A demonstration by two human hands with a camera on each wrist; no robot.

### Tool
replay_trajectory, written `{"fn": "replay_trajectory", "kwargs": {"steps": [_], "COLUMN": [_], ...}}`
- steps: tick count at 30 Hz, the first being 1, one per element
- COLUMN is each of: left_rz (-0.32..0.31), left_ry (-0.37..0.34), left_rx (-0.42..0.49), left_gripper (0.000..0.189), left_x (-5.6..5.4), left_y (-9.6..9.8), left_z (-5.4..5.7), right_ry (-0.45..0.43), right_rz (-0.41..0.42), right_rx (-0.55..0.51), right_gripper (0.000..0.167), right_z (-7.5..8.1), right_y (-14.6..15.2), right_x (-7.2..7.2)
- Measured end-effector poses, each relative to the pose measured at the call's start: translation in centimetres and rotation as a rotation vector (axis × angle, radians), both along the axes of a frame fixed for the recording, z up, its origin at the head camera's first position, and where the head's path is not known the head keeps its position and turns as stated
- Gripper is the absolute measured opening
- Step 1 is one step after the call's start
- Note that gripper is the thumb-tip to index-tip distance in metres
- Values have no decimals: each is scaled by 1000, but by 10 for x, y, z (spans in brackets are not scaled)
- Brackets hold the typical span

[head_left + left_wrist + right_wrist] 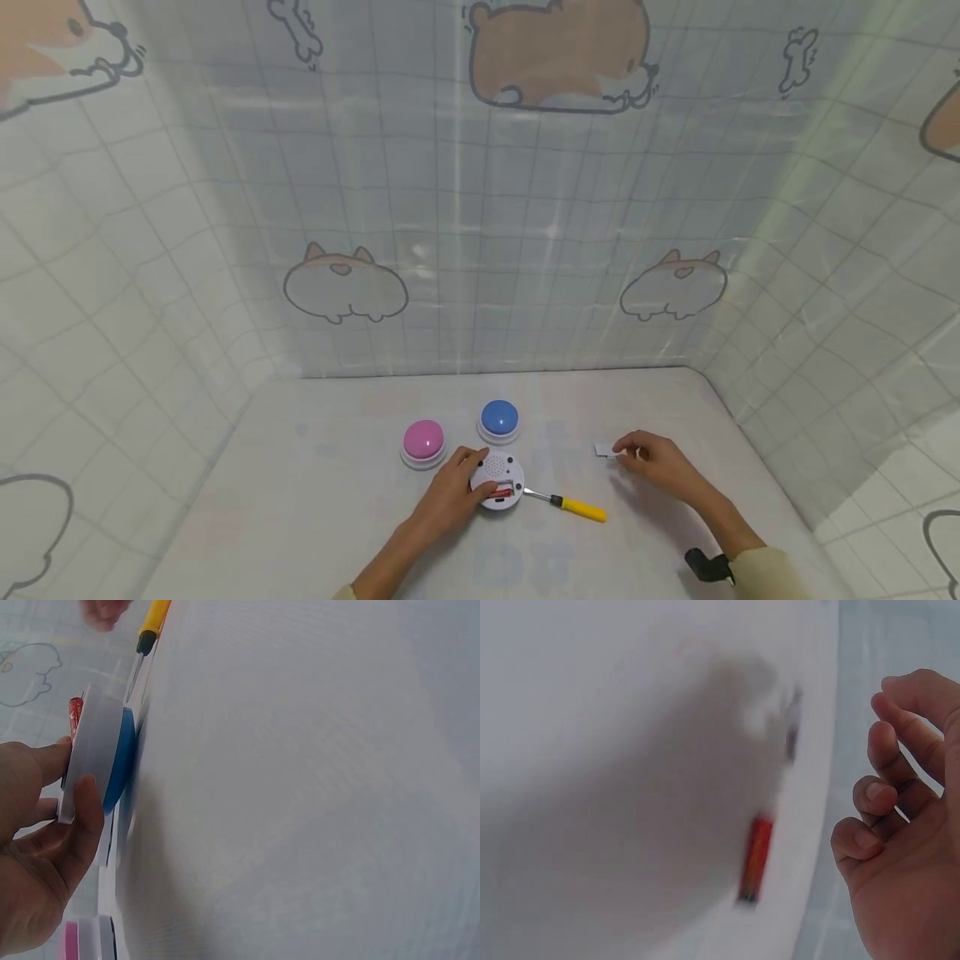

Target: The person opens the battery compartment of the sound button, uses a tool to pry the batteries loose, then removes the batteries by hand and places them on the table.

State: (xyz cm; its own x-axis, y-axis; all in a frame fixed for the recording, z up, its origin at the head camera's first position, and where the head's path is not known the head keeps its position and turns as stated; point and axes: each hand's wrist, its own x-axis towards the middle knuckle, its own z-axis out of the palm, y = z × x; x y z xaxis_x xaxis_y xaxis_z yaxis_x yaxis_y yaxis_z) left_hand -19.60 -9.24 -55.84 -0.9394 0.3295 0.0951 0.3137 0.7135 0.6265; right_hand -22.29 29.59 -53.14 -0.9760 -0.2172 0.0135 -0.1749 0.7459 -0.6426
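Observation:
My left hand [450, 496] grips a round white push-button [495, 463], turned upside down, by its edge. Its blue dome [121, 761] faces the table in the left wrist view. The battery compartment in its base is uncovered, and a red battery [499, 493] lies in it under the thumb. My right hand [663, 468] hovers low over the table at the right, fingers loosely curled, with nothing visible between them. Its fingertips overlap a small flat white piece [603, 451] in the head view. Below that hand, a loose red battery [755, 859] lies on the table.
A screwdriver with a yellow handle [583, 509] lies just right of the held button. Behind it stand a pink-domed button [423, 439] and a blue-domed button [499, 417], both upright. A patterned sheet [510, 200] hangs along the table's back and sides.

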Motion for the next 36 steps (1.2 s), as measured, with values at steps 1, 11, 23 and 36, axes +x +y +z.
{"fn": "replay_trajectory", "kwargs": {"steps": [1,11,23,36], "left_rz": [4,23,23,-15], "left_ry": [-4,-15,-6,72], "left_rx": [0,-8,-11,20], "left_gripper": [61,60,60,58], "left_x": [0,3,1,3], "left_y": [0,2,4,2], "left_z": [0,-2,-3,-7], "right_ry": [7,8,-30,-8], "right_rz": [24,227,360,442], "right_rx": [-7,-18,-43,-19], "right_gripper": [11,17,18,15], "right_z": [2,7,5,-1], "right_y": [-7,-68,-114,-142], "right_x": [0,1,2,1]}}
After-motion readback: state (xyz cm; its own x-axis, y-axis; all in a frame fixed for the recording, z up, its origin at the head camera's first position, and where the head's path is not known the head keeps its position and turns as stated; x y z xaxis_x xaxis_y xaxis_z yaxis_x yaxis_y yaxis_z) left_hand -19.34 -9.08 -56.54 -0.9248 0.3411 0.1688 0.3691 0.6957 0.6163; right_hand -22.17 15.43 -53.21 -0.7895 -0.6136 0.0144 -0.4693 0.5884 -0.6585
